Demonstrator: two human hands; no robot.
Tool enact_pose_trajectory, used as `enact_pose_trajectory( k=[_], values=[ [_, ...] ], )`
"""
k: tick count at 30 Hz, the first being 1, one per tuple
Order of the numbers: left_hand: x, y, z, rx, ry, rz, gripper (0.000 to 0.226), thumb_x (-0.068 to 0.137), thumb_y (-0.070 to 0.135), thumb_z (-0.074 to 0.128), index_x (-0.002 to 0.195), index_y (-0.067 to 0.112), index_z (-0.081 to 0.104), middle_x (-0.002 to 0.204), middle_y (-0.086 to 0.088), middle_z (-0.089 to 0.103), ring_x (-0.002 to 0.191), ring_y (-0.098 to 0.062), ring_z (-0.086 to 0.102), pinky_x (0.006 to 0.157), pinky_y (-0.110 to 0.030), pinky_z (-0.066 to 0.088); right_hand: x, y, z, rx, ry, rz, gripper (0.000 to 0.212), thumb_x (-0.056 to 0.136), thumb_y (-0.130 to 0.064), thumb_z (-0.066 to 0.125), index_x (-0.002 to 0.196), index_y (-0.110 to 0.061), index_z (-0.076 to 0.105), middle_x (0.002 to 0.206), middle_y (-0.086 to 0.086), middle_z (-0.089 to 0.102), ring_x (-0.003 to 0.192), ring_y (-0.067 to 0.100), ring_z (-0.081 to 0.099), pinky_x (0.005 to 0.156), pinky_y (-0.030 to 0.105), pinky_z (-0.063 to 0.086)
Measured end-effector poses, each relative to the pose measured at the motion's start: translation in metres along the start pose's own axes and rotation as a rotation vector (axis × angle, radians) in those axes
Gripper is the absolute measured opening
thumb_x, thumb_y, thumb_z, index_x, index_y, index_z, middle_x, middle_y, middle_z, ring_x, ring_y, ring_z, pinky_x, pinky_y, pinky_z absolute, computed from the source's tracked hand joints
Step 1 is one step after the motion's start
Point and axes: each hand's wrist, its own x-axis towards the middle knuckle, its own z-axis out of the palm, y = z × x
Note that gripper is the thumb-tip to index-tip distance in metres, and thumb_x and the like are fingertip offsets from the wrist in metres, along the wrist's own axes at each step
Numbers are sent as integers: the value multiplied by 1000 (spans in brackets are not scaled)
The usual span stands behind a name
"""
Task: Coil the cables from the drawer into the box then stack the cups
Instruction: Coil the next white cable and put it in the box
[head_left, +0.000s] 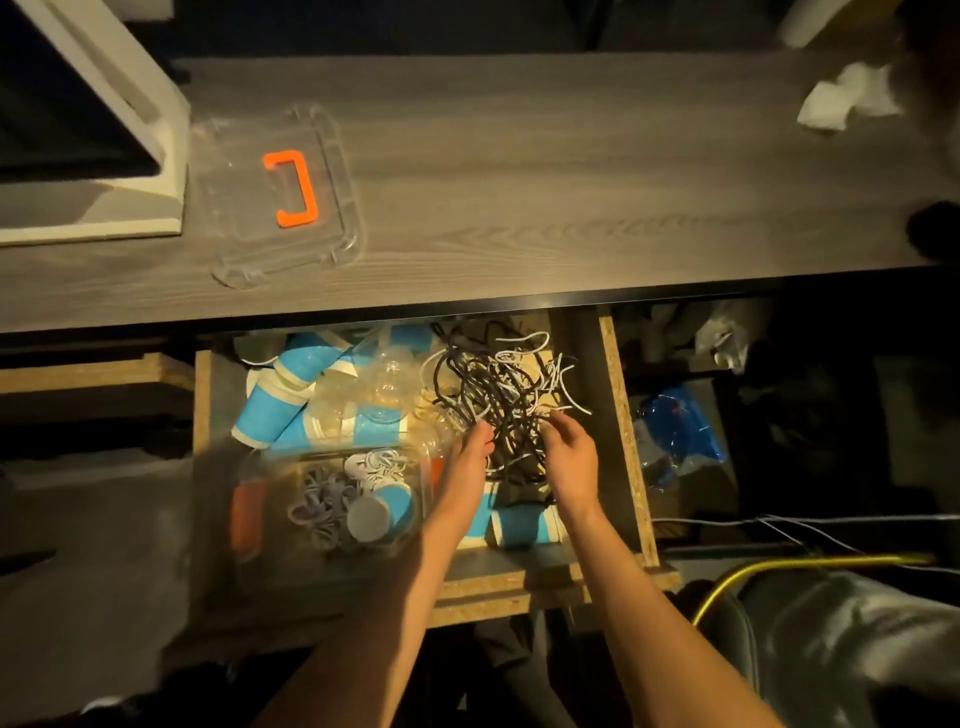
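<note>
Over on the left of the grey wood-grain table (519, 156), the clear plastic lid with the orange handle (283, 195) is lying flat beside a white stand, so the box is standing open for loading. Below it, in the open chipboard drawer (626, 415), the blue-and-white paper cups (270, 402) and the clear plastic cups (384, 384) are lying tumbled on their sides in the back left corner, none of them stacked yet as far as I can see. In front of them the clear plastic box with orange clips (332, 499) is sitting in the drawer's near left part, already holding a few pale coiled bundles (322, 506), with one blue cup lying in among them. To its right, the person's left hand (470, 457) is reaching into the near edge of the tangled heap of black and white cables (504, 384), its fingers curling among the strands; whether its grip is actually closing on one, I cannot tell. The right hand (569, 457) is doing the same just beside it, fingertips bending into the black strands. Judging from this, the coiling is partly done, a large knot is waiting, more blue cups are lying under the wrists, and the stacking has not begun.
</note>
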Motion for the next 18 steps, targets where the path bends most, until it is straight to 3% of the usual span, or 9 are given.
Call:
enact_pose_trajectory(
  k=[4,6,8,11,14,18],
  values=[
    [19,-3,17,-45,56,-7,47,106,40,35,138,10,51,130,-5,58,120,-21,55,101,-33,42,26,-10,9,44,-152,6,39,100,-27,54,137,-13,54,123,-8,54,117,9,49,105,30,39],
    [22,-6,23,-27,76,-58,44,106,44,36,126,13,59,113,-4,66,105,-23,62,91,-35,49,36,-12,13,61,-200,17,21,99,-25,55,110,-11,66,100,-4,63,97,14,57,89,32,45],
    [18,-7,26,-17,62,-132,44,105,45,38,110,10,64,83,-8,70,74,-23,66,70,-35,54,36,-13,14,66,-229,2,25,99,-24,57,82,-6,64,72,5,57,73,19,52,70,32,44],
    [2,-5,29,21,34,-138,35,105,35,44,101,6,63,56,-3,53,45,-14,48,45,-26,39,34,-14,7,92,-237,-37,29,99,-23,56,74,-8,58,62,5,50,59,14,46,59,29,40],
    [-10,4,31,14,86,-11,32,105,26,46,91,9,70,47,5,33,38,-8,29,41,-22,22,29,-16,0,144,-198,-70,31,98,-22,57,71,-7,56,61,5,51,56,13,51,58,33,45],
    [-20,15,30,90,119,87,37,105,22,44,81,17,73,46,3,32,38,-7,29,41,-23,22,20,-17,-10,-53,-10,-270,37,93,-27,64,64,-5,58,58,14,54,55,17,44,58,41,41]
  ],
)
